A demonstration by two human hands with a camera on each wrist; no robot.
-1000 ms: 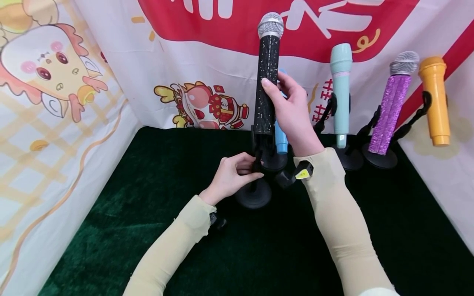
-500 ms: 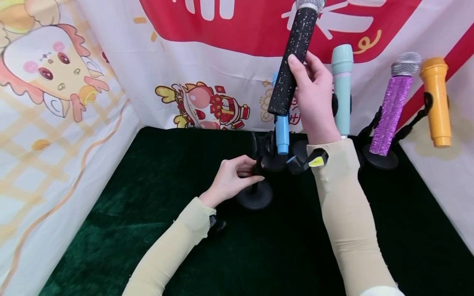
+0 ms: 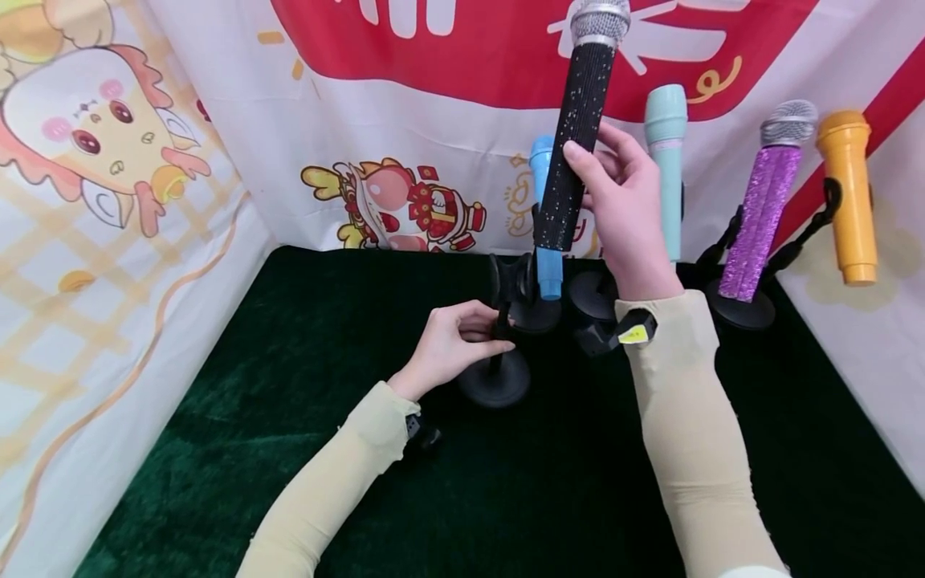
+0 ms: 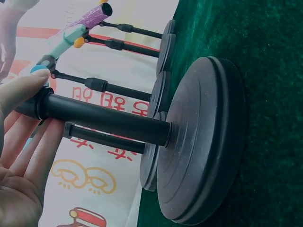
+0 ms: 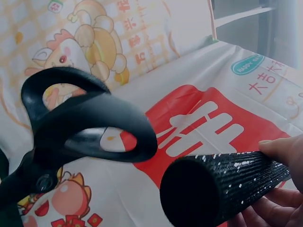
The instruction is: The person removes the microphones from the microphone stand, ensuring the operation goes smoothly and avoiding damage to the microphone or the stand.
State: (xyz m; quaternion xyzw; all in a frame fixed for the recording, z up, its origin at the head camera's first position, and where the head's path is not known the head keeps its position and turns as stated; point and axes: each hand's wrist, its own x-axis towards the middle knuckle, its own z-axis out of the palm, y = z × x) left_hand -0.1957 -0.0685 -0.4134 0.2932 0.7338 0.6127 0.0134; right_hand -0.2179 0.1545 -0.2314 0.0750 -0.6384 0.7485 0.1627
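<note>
My right hand (image 3: 629,209) grips a black microphone (image 3: 581,120) with a silver mesh head and glittery speckles, held tilted in the air. Its dark lower end (image 5: 189,194) faces the right wrist camera. Below and left of it, my left hand (image 3: 455,345) pinches the post of a black microphone stand (image 3: 495,381). In the left wrist view, thumb and fingers are around the upper post (image 4: 99,116), above the round base (image 4: 194,146) on the green cloth. The stand's vacant clip (image 5: 59,127) shows two loops in the right wrist view, apart from the microphone.
Behind the black microphone a blue microphone (image 3: 551,273) rests in a stand. To the right, mint (image 3: 666,152), purple glitter (image 3: 762,217) and orange (image 3: 853,201) microphones sit in stands. Green velvet cloth (image 3: 347,482) covers the table; printed drapes (image 3: 253,144) rise behind and at the sides.
My right hand has lifted the black microphone out of the stand's clip and shifted it right, then lowered it slightly and tilted it more upright. My left hand has stayed on the post.
</note>
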